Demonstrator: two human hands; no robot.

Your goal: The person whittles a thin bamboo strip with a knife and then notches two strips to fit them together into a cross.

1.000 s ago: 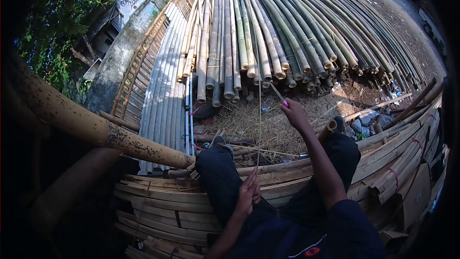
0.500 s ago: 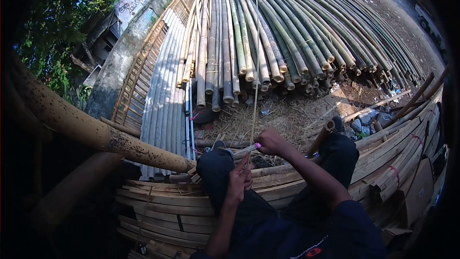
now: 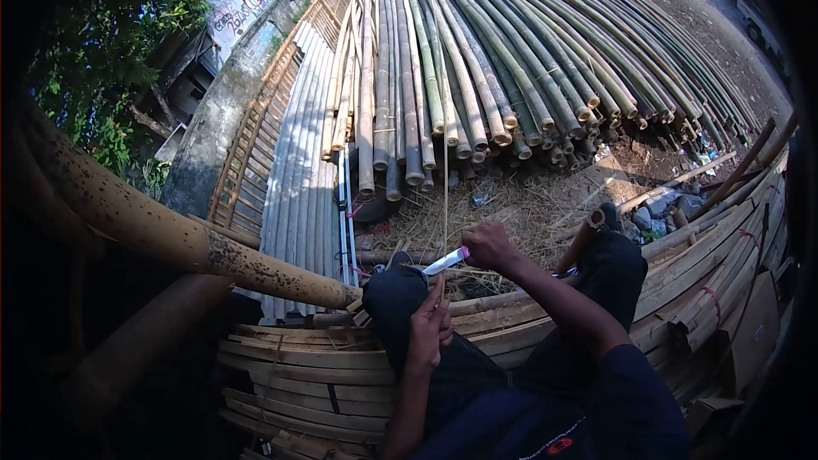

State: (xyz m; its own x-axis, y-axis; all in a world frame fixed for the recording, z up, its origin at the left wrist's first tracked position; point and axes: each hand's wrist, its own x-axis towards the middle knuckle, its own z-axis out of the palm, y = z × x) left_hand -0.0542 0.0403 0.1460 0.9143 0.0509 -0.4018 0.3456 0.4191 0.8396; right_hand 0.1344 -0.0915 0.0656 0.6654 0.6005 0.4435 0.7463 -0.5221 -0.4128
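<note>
My right hand (image 3: 490,247) is closed around the handle of a knife (image 3: 446,262), whose bright blade points left and down, with a pink patch where it meets the fist. Below it, my left hand (image 3: 429,332) pinches a thin bamboo strip (image 3: 446,196) with the index finger stretched along it. The strip stands nearly upright, running from the fingers past the blade toward the pole pile. The blade crosses close to the strip just above my left fingertips. Both hands are between my knees, over my lap.
A big pile of bamboo poles (image 3: 503,94) fans out ahead, cut ends toward me. Split bamboo slats (image 3: 315,383) lie beneath and beside me. A thick spotted bamboo pole (image 3: 170,226) crosses at left, near corrugated sheets (image 3: 298,187). Shavings (image 3: 503,204) cover the ground. A cardboard box (image 3: 750,341) stands at right.
The knife blade has turned and shows more fully, catching the light. My right hand has shifted slightly right; the strip's upper part leans farther left. My left hand keeps its grip.
</note>
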